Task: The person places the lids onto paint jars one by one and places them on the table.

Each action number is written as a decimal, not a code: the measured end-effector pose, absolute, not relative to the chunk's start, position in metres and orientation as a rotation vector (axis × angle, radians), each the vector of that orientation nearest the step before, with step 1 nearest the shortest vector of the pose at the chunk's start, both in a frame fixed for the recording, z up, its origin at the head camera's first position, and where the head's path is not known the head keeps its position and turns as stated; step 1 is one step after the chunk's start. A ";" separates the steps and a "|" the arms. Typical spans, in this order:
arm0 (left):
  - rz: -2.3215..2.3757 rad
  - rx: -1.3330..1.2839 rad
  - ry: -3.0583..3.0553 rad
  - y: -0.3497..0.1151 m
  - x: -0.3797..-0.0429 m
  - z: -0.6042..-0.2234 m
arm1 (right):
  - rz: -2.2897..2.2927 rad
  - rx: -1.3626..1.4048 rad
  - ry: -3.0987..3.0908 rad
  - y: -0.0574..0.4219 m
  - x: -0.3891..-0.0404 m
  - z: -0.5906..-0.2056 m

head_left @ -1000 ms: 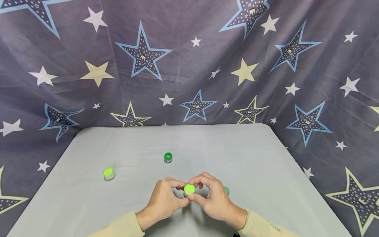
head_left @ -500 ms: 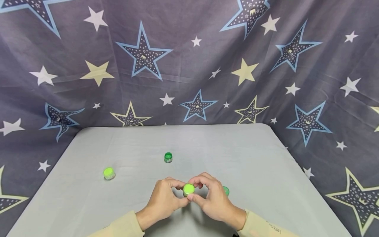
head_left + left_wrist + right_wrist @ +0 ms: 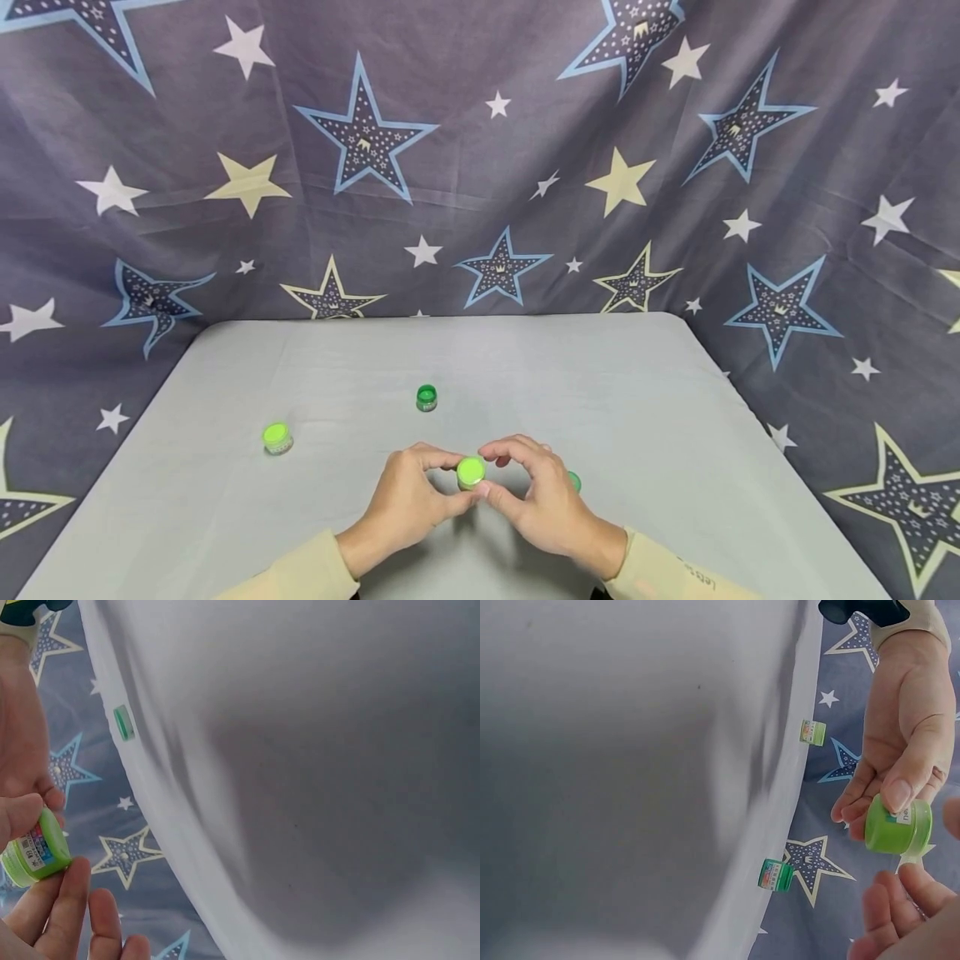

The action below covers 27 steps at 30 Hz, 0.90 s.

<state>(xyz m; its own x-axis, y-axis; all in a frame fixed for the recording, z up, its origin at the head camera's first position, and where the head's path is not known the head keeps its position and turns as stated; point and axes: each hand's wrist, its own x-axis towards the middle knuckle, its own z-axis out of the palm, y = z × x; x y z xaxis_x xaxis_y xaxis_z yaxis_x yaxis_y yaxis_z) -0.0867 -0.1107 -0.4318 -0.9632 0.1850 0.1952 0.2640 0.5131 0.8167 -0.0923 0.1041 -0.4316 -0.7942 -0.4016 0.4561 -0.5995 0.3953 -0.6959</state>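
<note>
Lime jar (image 3: 471, 472) has shifted left, pinched by left hand (image 3: 406, 496); loosely spread right hand (image 3: 546, 502) perhaps touches it.

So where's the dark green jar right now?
In the head view, the dark green jar stands on the grey table beyond the left hand, slightly left of centre, farther back and further right than the lime-topped jar at left.

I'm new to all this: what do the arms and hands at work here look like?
They are a person's: an ungloved left hand and right hand emerge from long, pale-cream sleeves. The right sleeve bears small dark lettering, too small to read fully; the left sleeve shows plain. Dark gear sits at the left cuff. I see no cables.
</note>
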 end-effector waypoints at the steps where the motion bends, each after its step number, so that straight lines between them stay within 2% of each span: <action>1: -1.456 -0.390 -2.657 -0.112 -0.087 -0.432 | 1.350 0.884 -2.444 0.104 -0.092 -0.431; 7: -1.432 -0.313 -2.649 -0.121 -0.088 -0.431 | 1.291 0.858 -2.499 0.107 -0.093 -0.431; 19: -1.237 -0.127 -2.747 -0.153 -0.093 -0.427 | 0.887 0.906 -2.508 0.119 -0.097 -0.432; 27: -1.051 -0.102 -2.778 -0.181 -0.097 -0.422 | 0.751 0.892 -2.548 0.132 -0.099 -0.436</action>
<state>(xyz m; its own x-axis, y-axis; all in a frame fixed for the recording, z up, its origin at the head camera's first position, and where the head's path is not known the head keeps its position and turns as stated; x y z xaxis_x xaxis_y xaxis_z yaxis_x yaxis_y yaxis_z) -0.0974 -0.1810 -0.4220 -0.9833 0.0043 0.1818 0.1236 0.7493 0.6506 -0.0994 0.1321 -0.4365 -0.7460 -0.4727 0.4690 -0.6516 0.6636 -0.3676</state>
